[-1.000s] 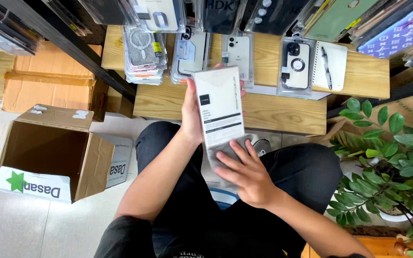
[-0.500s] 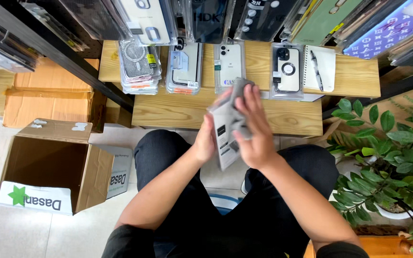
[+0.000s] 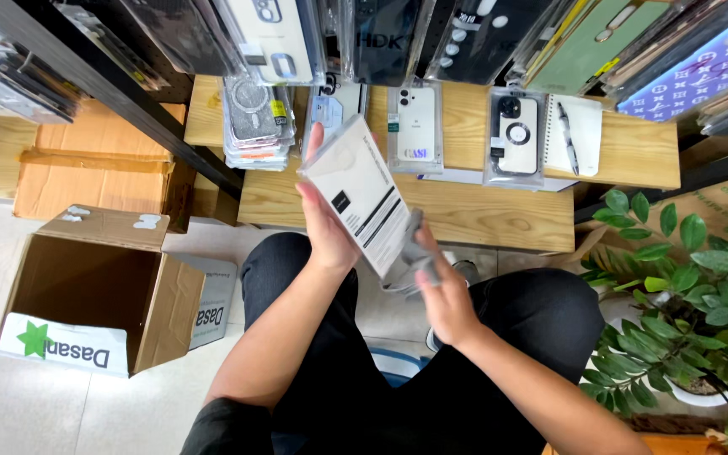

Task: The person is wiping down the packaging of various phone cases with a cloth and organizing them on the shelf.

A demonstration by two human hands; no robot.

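Observation:
A flat white packaged phone case [image 3: 360, 194] is tilted in the air above my lap, its printed back facing me. My left hand [image 3: 323, 221] grips its left edge, fingers reaching up along the side. Under the lower right corner of the pack, my right hand [image 3: 438, 291] has its fingers closed on a thin clear sleeve or wrapper. Below both hands are my knees in black trousers.
A wooden bench [image 3: 499, 211] ahead carries stacks of packaged phone cases [image 3: 256, 122], a white case pack [image 3: 516, 135] and a notebook with pen [image 3: 573, 133]. An open cardboard box [image 3: 86, 291] stands at left. A leafy potted plant [image 3: 693, 295] is at right. Black racks of cases hang overhead.
The pack has been turned over and tilted up to the left. My right hand has dropped from the top of the pack to its lower right corner.

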